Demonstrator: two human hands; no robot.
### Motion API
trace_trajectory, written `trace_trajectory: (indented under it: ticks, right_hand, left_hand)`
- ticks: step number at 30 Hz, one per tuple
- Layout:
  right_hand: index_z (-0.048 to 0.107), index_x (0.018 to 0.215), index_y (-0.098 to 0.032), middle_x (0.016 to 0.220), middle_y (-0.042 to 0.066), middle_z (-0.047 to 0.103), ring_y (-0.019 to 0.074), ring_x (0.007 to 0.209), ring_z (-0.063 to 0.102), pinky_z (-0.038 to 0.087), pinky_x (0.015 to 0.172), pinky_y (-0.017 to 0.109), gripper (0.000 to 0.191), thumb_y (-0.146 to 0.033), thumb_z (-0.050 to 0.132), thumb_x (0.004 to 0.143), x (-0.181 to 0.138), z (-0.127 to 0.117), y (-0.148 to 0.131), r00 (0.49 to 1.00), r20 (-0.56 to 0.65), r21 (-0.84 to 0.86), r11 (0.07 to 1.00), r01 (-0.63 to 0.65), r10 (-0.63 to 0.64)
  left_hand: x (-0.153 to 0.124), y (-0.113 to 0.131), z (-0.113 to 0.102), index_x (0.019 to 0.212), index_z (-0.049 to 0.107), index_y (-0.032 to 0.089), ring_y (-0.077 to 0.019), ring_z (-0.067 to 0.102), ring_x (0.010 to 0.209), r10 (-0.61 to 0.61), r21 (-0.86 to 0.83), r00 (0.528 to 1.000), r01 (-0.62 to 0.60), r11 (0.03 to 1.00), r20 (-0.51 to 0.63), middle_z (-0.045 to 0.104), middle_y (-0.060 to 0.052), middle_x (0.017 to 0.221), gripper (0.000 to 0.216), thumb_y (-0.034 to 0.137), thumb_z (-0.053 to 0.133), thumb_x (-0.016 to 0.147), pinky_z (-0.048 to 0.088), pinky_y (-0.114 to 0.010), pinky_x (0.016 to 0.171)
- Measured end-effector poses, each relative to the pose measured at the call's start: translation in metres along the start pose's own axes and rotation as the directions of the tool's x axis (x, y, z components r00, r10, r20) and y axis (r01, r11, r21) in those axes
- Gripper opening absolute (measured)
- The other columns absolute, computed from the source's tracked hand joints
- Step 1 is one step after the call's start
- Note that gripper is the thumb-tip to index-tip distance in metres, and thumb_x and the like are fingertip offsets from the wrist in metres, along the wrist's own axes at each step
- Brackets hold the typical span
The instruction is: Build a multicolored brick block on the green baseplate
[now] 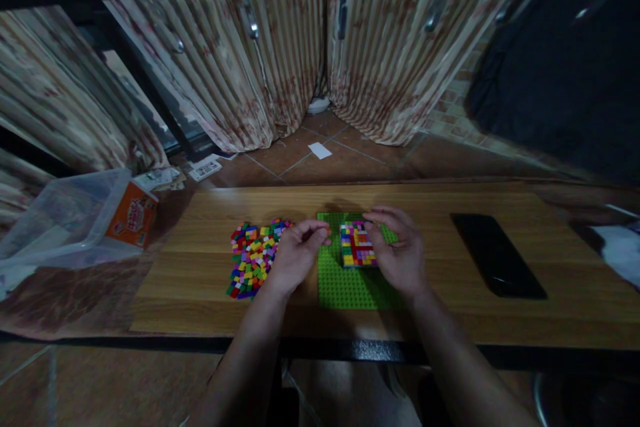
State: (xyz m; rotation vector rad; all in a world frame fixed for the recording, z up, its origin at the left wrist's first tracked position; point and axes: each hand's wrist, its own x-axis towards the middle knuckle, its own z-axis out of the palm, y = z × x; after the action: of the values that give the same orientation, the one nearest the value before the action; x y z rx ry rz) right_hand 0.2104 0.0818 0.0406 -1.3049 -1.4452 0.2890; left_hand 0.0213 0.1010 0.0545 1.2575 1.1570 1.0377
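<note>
- Straight across in front of me runs a wood-grained surface (440,203), its planks pale brown and its near edge black.
- Beyond it, reddish-brown floor tiles (263,170) with pale joints reach striped, flower-patterned curtains (280,47); at far right, dark cloth (560,80) hangs before a brick-patterned wall (453,110).
- On the floor, a white card (320,150) lies just past the surface's far edge, with a printed sheet (204,169) farther left.
- At the left, beside the surface, sits a clear plastic bin (65,213) bearing an orange label (133,213); its large white characters are too small for me to read.
- The sheet's dark print is also too small to make out, and I can read no brand on the black slab (497,255) lying flat to my right.
- Near the middle of the surface lies a green studded baseplate (335,290), and on its far half stands a multicoloured brick block (353,250).
- My left hand (297,250) has thumb and finger pinched together on a small orange brick (327,233), just left of the block.
- My right hand (400,250) is at the block's right side; I cannot tell whether its fingers are clamped on it.
- Left of my left hand, loose bricks (253,257) lie heaped in many colours.
</note>
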Motion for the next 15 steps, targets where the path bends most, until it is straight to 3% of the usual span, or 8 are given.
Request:
trace_trajectory:
  ticks: [6,15]
  right_hand:
    - [0.073,0.099,-0.028,0.106,0.005,0.069,0.0215,0.100,0.062,0.051,0.087,0.040,0.015,-0.026,0.065,0.087,-0.009,0.005,-0.017,0.975,0.150,0.017,0.986,0.166,-0.167]
    - [0.071,0.098,-0.028,0.094,0.003,0.073,0.0220,0.089,0.064,0.047,0.084,0.042,0.014,-0.031,0.069,0.085,-0.011,0.010,-0.020,0.961,0.206,-0.067,0.976,0.205,-0.187]
  left_hand:
    - [-0.005,0.005,0.010,0.083,0.071,0.015,-0.0114,0.062,0.066,-0.099,-0.188,0.994,0.107,0.976,0.051,0.069,-0.001,0.073,0.024,0.039,0.072,0.077,0.041,-0.021,0.059]
    - [-0.007,0.006,0.018,0.070,0.070,0.014,-0.0091,0.051,0.058,-0.038,-0.149,0.992,0.056,0.987,0.120,0.062,0.001,0.061,0.033,0.047,0.073,0.075,0.039,-0.022,0.057]
